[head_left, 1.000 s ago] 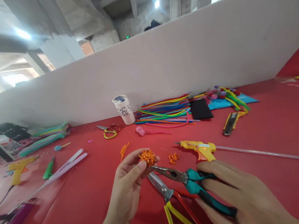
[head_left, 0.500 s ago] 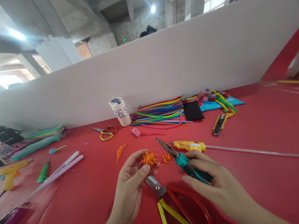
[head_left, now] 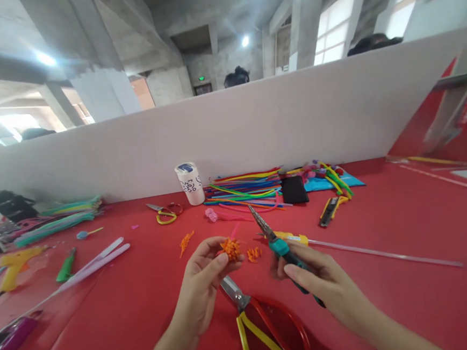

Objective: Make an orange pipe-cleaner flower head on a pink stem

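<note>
Across the broad, smooth red table (head_left: 107, 319), large metal scissors with one red and one yellow handle (head_left: 242, 302) lie at the near side. The right hand (head_left: 326, 278) has its fingers wrapped around long-nosed metal pliers with teal-and-black handles (head_left: 279, 247). A second ago the plier tips were at the fuzzy orange ball-shaped flower (head_left: 230, 248); now they point far, clear to its right. That leaves the flower in the left hand (head_left: 203, 277) alone, pinched between its fingers, so the pliers' work on it appears paused. A small orange curly cluster (head_left: 254, 255) lies just right of the flower.
</note>
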`<state>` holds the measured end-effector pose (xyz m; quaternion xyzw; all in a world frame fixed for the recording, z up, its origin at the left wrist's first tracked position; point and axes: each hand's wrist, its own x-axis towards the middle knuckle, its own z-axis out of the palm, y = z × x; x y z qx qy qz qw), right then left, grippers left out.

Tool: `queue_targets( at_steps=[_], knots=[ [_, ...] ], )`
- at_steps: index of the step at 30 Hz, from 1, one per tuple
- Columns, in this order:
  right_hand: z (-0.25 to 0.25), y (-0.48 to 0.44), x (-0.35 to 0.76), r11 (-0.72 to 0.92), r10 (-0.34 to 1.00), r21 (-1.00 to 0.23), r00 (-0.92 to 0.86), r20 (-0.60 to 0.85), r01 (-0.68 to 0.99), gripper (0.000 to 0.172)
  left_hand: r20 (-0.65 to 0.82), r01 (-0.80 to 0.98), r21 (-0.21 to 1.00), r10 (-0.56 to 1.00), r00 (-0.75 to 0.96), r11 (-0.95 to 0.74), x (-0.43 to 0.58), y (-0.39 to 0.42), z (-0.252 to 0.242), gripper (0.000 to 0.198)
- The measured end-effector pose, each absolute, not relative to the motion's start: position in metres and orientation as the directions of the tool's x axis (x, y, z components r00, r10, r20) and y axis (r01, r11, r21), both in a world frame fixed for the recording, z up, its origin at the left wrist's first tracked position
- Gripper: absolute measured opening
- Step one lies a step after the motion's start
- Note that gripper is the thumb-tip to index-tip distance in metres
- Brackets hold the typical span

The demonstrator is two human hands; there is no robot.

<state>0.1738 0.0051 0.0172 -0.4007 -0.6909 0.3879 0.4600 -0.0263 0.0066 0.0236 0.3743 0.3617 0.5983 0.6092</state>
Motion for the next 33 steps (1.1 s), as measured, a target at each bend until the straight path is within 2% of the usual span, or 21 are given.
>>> queue_targets(
  at_steps=[2, 5, 10, 18, 33],
  knots=[
    [0.024, 0.007, 0.172, 0.358, 0.916, -0.906, -0.277, 0.292, 0.228, 0.011, 0.009, -0.446, 0.895, 1.0, 0.015, -0.001, -0.027, 0.008, 0.028, 0.018],
    [0.029, 0.007, 0.171, 0.459, 0.88, -0.831, -0.29, 0.377, 0.314, 0.008, 0.028, -0.436, 0.9, 0.999, 0.023, -0.015, -0.026, 0.01, 0.035, 0.017],
    [0.021, 0.006, 0.179, 0.667, 0.742, -0.575, -0.35, 0.572, 0.473, 0.017, 0.052, -0.481, 0.876, 0.999, 0.012, -0.04, -0.023, 0.008, 0.03, 0.019],
    [0.006, -0.002, 0.192, 0.755, 0.564, -0.214, -0.449, 0.693, 0.62, 0.008, 0.039, -0.513, 0.857, 0.999, -0.007, -0.038, -0.025, -0.001, 0.01, 0.022],
    [0.005, -0.005, 0.189, 0.777, 0.482, -0.101, -0.485, 0.73, 0.621, 0.013, 0.016, -0.444, 0.895, 0.998, -0.065, -0.043, -0.03, -0.001, 0.006, 0.019]
  ],
)
